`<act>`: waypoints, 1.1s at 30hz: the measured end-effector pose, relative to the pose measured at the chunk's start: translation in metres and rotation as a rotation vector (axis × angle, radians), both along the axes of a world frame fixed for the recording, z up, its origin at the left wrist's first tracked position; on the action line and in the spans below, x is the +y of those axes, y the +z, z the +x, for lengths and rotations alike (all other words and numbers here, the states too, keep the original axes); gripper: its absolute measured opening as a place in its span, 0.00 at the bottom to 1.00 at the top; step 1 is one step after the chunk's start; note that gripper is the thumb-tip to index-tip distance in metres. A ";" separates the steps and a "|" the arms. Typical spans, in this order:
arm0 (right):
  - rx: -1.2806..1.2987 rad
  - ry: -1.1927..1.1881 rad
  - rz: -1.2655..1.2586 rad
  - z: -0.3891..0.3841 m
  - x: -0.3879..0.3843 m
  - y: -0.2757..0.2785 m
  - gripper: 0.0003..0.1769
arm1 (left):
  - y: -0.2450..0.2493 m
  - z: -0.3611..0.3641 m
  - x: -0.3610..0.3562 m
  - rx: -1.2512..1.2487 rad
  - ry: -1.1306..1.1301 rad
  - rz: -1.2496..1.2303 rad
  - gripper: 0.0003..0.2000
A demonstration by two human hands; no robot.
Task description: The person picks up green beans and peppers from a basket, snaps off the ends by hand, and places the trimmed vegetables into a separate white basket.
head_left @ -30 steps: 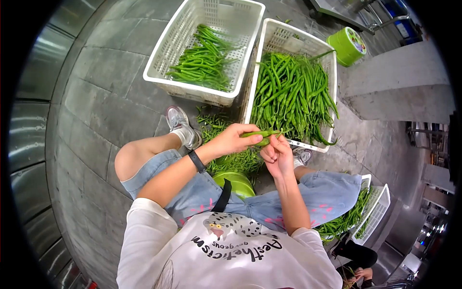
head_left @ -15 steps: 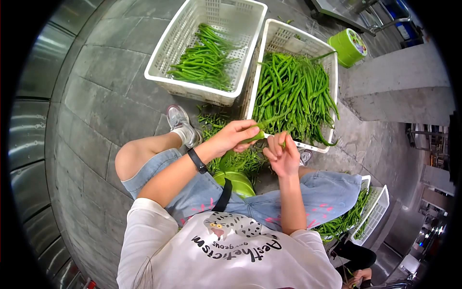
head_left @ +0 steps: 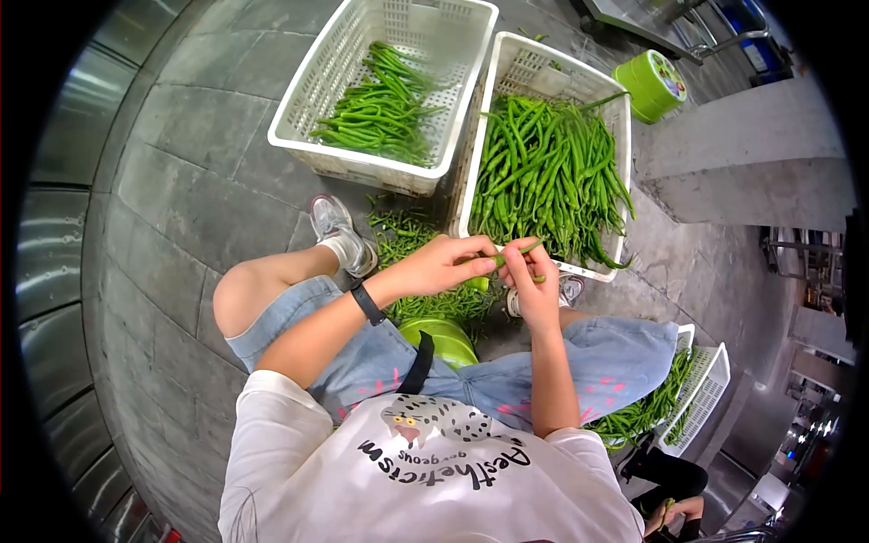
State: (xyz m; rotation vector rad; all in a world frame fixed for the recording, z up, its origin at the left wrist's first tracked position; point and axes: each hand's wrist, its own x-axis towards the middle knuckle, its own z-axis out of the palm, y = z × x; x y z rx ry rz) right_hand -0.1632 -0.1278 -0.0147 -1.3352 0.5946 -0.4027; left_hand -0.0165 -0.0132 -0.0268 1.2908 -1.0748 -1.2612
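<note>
My left hand, with a black band on its wrist, is closed around green chili peppers in front of my knees. One long green chili pepper runs from its fingertips across to my right hand. The right thumb and fingers pinch that pepper, and a bit of green also shows lower between them. Below the left fingers another green piece sticks out. Just beyond both hands stands a white crate heaped with green chili peppers.
A second white crate at the back left holds fewer peppers. Green trimmings litter the floor between my feet. A green stool stands back right. Beside my right knee, peppers lie by a white basket; another person's hand is near.
My hands have come together. The right fingers, apart from the left hand's pepper before, now pinch a pepper against the left fingertips. The view has shifted slightly.
</note>
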 end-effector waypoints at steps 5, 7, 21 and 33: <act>-0.136 0.022 0.453 -0.002 0.000 -0.001 0.09 | 0.009 -0.005 0.003 0.148 0.044 -0.019 0.11; -0.201 0.006 0.590 0.004 0.001 0.002 0.10 | 0.010 -0.003 0.004 0.358 0.045 0.095 0.10; 0.026 0.088 -0.066 0.007 0.003 0.004 0.06 | 0.013 0.011 0.008 -0.504 0.160 -0.089 0.09; 0.190 0.189 -0.688 0.003 0.006 0.006 0.06 | 0.017 0.001 0.013 -0.705 0.121 -0.080 0.09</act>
